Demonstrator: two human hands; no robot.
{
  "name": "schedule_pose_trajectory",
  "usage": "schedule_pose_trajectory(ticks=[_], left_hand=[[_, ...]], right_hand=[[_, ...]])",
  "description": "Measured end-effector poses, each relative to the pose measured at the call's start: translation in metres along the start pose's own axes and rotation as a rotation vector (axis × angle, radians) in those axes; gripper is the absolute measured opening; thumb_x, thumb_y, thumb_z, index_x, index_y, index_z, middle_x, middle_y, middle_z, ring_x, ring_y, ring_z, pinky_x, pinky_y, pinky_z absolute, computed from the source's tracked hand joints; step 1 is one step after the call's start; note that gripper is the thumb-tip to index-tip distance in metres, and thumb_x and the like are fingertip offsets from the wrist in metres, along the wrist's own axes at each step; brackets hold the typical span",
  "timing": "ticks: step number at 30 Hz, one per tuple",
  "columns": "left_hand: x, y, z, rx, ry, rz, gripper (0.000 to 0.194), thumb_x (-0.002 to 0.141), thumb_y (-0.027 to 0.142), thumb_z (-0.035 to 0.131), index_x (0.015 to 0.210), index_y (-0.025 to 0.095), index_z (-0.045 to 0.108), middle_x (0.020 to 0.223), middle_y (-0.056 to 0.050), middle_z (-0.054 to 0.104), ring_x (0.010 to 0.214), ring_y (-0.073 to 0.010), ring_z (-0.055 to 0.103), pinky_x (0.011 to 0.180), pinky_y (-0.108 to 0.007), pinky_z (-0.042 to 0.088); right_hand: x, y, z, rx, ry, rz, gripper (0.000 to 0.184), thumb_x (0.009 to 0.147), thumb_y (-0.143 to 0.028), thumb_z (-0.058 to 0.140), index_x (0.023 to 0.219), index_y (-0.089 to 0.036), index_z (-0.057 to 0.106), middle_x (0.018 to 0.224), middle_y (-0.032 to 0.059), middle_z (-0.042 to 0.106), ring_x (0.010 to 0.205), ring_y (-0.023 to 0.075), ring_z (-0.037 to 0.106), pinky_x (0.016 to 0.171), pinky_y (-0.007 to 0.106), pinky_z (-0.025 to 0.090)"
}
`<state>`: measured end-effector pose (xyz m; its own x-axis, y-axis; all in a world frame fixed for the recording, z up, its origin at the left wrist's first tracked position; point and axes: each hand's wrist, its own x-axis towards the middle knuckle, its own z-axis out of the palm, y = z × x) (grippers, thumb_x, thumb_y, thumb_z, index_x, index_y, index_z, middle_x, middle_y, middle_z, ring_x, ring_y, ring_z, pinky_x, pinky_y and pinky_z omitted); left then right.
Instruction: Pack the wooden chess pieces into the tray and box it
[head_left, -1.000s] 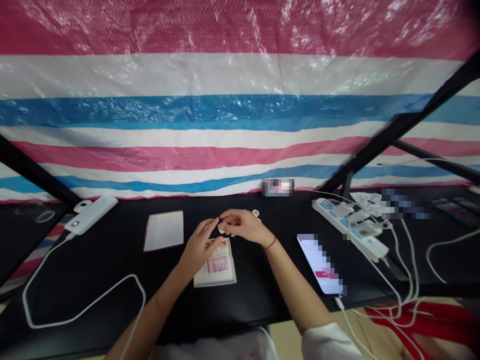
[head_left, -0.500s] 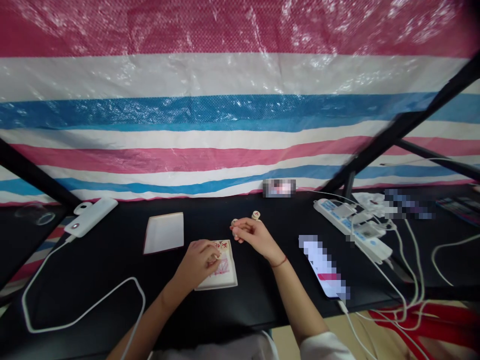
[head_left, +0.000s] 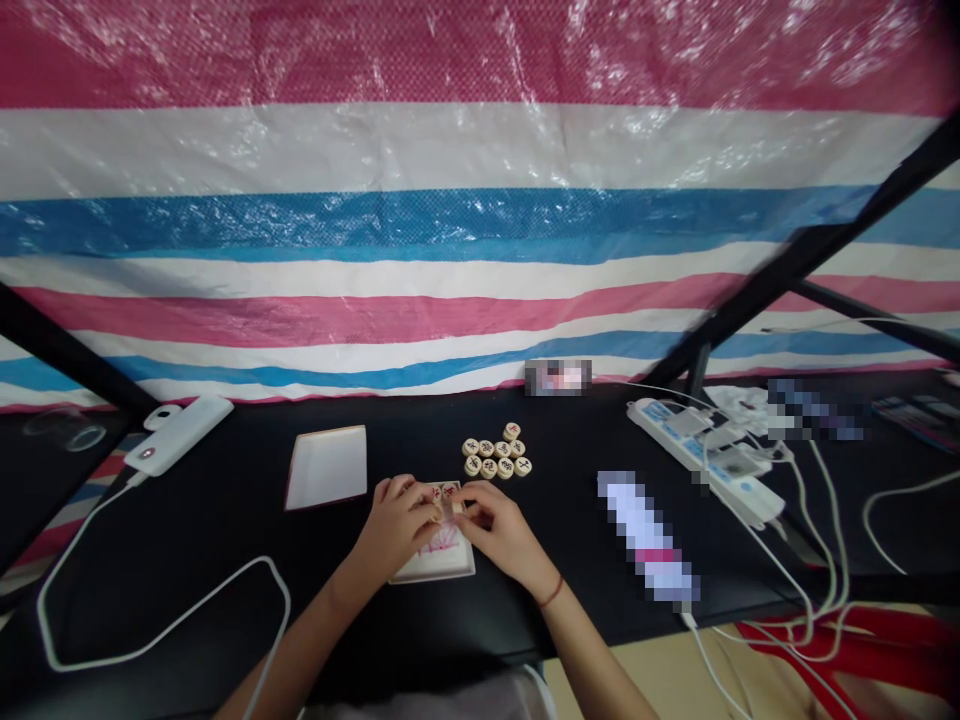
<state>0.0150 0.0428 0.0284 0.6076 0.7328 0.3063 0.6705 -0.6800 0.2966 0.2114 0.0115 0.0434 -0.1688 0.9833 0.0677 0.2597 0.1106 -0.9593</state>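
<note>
A shallow white box [head_left: 444,574] lies on the black table, with a pink-printed sheet inside and round Chinese chess pieces [head_left: 448,491] with red characters along its far side. My left hand [head_left: 401,518] curls over the left part of the box, its fingertips closed on a pale Chinese chess piece that is mostly covered. At the right far corner my right hand [head_left: 491,520] pinches another piece between thumb and fingers. Just beyond the box stand two short rows of Chinese chess pieces [head_left: 489,467] with dark characters, and a red-marked piece [head_left: 511,431] sits behind them.
An open box lid [head_left: 328,468] lies to the left. A phone [head_left: 649,540] on a cable lies to the right, near a crowded power strip [head_left: 720,465]. A white device [head_left: 180,437] with a looping cable is at far left. Striped sheeting [head_left: 450,220] hangs behind.
My right hand has come back from the rows of pieces to the box, uncovering the rows. My left hand stays over the box, having shifted only slightly.
</note>
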Motion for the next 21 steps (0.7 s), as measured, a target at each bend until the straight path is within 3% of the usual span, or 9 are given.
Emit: schedule_pose_trajectory(ticks=[6, 11, 16, 21], left_hand=[[-0.003, 0.001, 0.000, 0.033, 0.009, 0.046, 0.012, 0.091, 0.029, 0.057, 0.086, 0.028, 0.067, 0.094, 0.001, 0.068, 0.105, -0.0220, 0.050, 0.093, -0.044, 0.029], [-0.002, -0.002, 0.001, 0.029, 0.012, 0.026, 0.007, 0.086, 0.031, 0.063, 0.088, 0.026, 0.067, 0.102, -0.003, 0.064, 0.104, -0.0241, 0.050, 0.093, -0.044, 0.035], [0.000, -0.009, -0.006, -0.073, -0.015, 0.001, 0.040, 0.076, 0.037, 0.069, 0.112, 0.020, 0.059, 0.118, -0.009, 0.057, 0.113, -0.0273, 0.050, 0.101, -0.044, 0.040], [-0.001, -0.016, -0.006, -0.128, -0.100, 0.013, 0.052, 0.081, 0.030, 0.061, 0.130, 0.021, 0.048, 0.130, -0.012, 0.054, 0.123, -0.0283, 0.049, 0.105, -0.046, 0.040]], right_hand=[[0.000, -0.002, 0.001, -0.084, 0.006, -0.041, 0.015, 0.081, -0.021, 0.061, 0.096, -0.021, 0.066, 0.101, 0.0045, 0.061, 0.066, 0.0097, 0.061, 0.061, 0.023, 0.053], [0.001, -0.006, 0.008, -0.282, 0.040, -0.109, 0.022, 0.079, -0.013, 0.063, 0.100, -0.021, 0.063, 0.090, 0.0023, 0.064, 0.067, 0.0127, 0.059, 0.064, 0.025, 0.051], [0.000, -0.003, 0.018, -0.477, -0.008, -0.311, 0.014, 0.082, -0.011, 0.063, 0.091, -0.022, 0.063, 0.098, 0.0044, 0.067, 0.091, 0.0200, 0.060, 0.084, 0.034, 0.050], [-0.002, 0.003, 0.019, -0.622, 0.004, -0.360, 0.014, 0.085, -0.011, 0.060, 0.094, -0.021, 0.064, 0.102, 0.0073, 0.064, 0.091, 0.0218, 0.057, 0.082, 0.037, 0.049]])
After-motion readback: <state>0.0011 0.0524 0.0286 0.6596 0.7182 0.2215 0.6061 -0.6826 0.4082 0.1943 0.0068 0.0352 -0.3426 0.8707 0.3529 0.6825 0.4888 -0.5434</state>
